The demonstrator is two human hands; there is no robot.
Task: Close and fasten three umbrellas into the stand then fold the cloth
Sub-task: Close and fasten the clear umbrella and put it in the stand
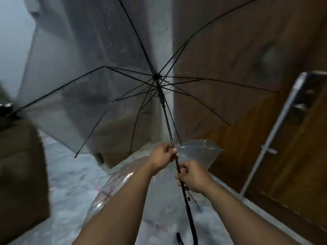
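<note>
While your left hand (163,154) grips the black shaft higher up, your right hand (192,176) clamps it just below; the open umbrella (159,82) spreads above both hands, its hooked handle (190,232) hanging beneath, over the floor (67,183).

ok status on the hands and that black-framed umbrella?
Left hand and right hand both grip the shaft. Black-framed umbrella fully open, not yet fastened. Clear umbrella lies open on the floor below.
</note>
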